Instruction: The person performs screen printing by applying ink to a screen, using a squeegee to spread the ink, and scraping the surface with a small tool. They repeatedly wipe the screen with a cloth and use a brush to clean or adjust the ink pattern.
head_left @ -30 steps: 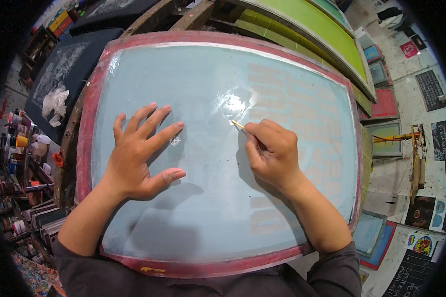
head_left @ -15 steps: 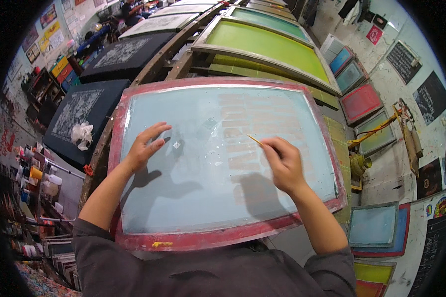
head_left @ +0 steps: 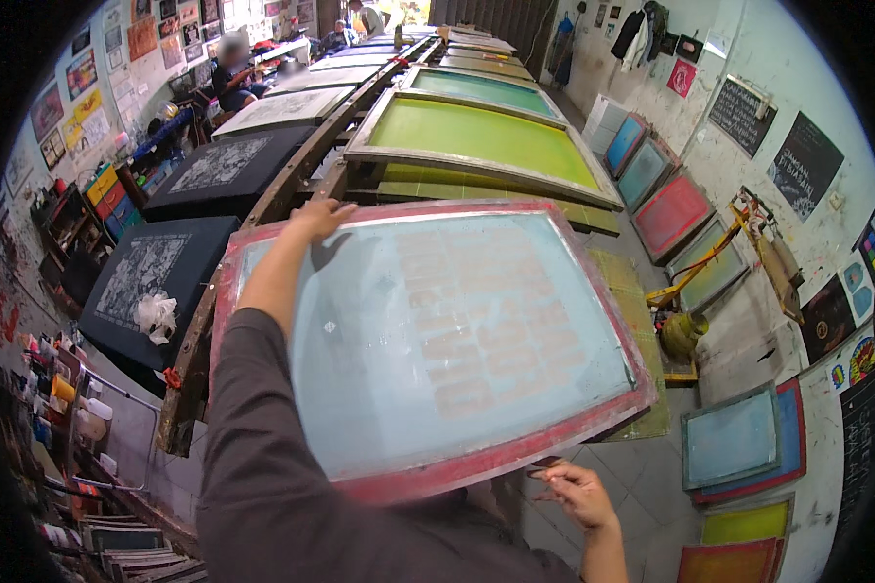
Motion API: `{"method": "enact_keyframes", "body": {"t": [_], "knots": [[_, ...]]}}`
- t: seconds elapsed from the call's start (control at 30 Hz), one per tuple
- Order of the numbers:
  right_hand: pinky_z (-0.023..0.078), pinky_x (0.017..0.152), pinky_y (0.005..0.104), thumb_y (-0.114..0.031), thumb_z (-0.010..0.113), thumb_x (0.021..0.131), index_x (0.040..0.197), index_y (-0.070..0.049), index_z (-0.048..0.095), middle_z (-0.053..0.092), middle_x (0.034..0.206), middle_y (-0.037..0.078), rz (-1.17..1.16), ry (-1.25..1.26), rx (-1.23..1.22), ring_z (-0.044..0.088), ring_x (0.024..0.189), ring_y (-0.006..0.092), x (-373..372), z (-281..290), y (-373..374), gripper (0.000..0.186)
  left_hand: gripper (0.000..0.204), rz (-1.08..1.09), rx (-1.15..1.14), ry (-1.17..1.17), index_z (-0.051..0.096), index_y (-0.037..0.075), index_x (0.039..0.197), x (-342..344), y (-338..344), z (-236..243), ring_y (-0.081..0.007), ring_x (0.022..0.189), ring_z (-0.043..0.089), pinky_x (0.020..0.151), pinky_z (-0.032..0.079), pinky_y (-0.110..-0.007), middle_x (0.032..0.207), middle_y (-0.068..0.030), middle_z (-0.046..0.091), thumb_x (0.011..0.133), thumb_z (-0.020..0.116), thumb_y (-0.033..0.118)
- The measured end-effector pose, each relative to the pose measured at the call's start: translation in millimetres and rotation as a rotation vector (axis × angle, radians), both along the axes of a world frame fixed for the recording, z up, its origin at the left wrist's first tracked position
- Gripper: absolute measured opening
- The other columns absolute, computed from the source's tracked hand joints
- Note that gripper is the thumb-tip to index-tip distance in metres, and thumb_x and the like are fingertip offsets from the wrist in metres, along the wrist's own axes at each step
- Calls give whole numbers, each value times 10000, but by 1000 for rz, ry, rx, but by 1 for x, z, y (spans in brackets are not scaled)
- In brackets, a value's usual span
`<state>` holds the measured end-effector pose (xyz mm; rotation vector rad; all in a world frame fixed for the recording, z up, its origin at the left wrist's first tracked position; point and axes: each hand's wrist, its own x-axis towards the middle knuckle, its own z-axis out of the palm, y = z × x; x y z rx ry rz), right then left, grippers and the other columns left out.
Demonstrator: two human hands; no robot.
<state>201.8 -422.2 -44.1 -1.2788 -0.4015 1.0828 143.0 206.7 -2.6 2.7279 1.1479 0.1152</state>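
Has, at far left, a crumpled white plastic bag [head_left: 156,316] on a dark-covered bench [head_left: 212,248], well apart from either hand. Stretches the left forearm [head_left: 272,277] forward across the left part of the red-rimmed screen [head_left: 389,340], with a dark sleeve [head_left: 253,408] up to it from below. Rests the left hand [head_left: 321,217] on the far rim, near the left corner, touching it, with fingers extended rightward along the edge; cannot tell whether pressed closed around it, with the thumb unclear. Slants, as a screen, across the middle between both hands, with a small pale crosshair mark [head_left: 330,328] nearer the left forearm and pale block lettering [head_left: 472,330] farther right. Holds the right hand [head_left: 576,494] low, just outside the near rim, above the tiled floor [head_left: 642,525], with the forearm rising from the lower edge. Bends those fingers, pointing left; cannot tell, for blur, whether pinching anything. Ends rightward with a leaning blue screen [head_left: 734,439].
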Motion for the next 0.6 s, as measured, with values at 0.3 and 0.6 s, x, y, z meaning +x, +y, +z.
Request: {"method": "enact_keyframes", "body": {"t": [0.3,0.6], "knots": [[496,850,476,-40,488,925,993,-25,614,610,947,45,-171,309,234,582,958,197,-27,9,26,143,835,267,-243,103,535,79,1276,48,-38,28,-350,1318,346,1098,174,-473,1374,-174,439,791,374,739],[453,853,372,-58,493,924,1004,-46,610,611,986,36,-371,335,180,575,940,164,-3,-5,4,142,973,243,-242,12,541,-41,1223,33,-67,44,-356,1286,396,1092,131,-528,1326,-222,475,726,415,785]]}}
